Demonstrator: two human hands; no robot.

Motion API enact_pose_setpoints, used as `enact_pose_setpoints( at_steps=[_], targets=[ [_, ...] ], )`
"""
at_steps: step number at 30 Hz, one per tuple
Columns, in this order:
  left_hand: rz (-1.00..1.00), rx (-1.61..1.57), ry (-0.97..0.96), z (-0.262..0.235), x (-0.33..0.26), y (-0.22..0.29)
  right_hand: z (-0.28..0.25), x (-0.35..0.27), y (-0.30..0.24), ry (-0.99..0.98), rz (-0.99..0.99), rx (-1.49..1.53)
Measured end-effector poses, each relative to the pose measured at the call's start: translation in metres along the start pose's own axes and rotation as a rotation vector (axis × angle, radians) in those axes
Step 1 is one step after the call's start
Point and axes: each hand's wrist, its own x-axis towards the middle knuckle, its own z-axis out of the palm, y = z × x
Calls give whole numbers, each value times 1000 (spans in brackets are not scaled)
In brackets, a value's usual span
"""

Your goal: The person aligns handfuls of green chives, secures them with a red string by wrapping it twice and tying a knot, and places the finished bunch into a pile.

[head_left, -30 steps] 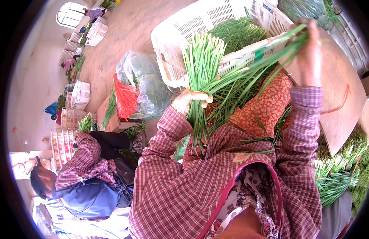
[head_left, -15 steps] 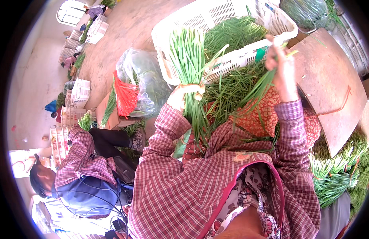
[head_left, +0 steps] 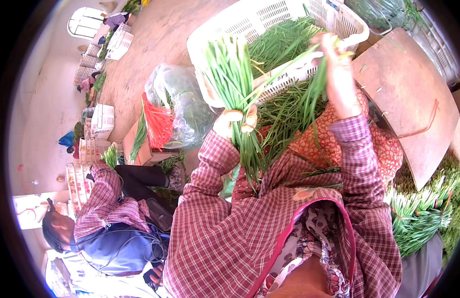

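Note:
My left hand [head_left: 235,123] is wrapped round the lower part of an upright bunch of green chives [head_left: 230,74]. The leaf ends hang below my fist toward my lap. My right hand [head_left: 337,74], smeared by motion, is raised to the right, closed on a few chive stalks [head_left: 317,87] that droop from it. Between my hands, a heap of loose chives [head_left: 284,116] lies over my lap, beside an orange-red patterned cloth [head_left: 317,144]. Just beyond stands a white slatted crate [head_left: 257,19] with more chives [head_left: 282,40] inside.
A board [head_left: 409,104] stands at the right, above tied chive bundles [head_left: 421,218]. Left of the crate are a clear plastic bag [head_left: 190,121] and red ties [head_left: 159,123]. A co-worker [head_left: 108,226] sits close on my left. More crates [head_left: 101,121] line the far left.
My right hand has moved slightly left and up with its stalks. The fingers of my left hand have shifted on the bunch, and the bunch leans a little more to the left.

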Motion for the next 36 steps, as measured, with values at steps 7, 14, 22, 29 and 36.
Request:
enact_pose_setpoints(
  at_steps=[7, 14, 22, 29, 36],
  targets=[
    [45, -160, -354, -4, 6, -5, -22, 13, 0, -177, -145, -212],
    [1, -158, -427, 5, 14, -3, 38, 1, 22, -607, -225, -431],
    [22, -108, -325, -4, 9, 2, 13, -23, 13, -722, -257, -561],
    [116, -96, -264, -14, -5, 0, -22, -43, 3, -787, -306, -663],
    [121, -104, -314, -14, 0, 2, -25, -29, 12, -505, -362, -756]
  ],
)
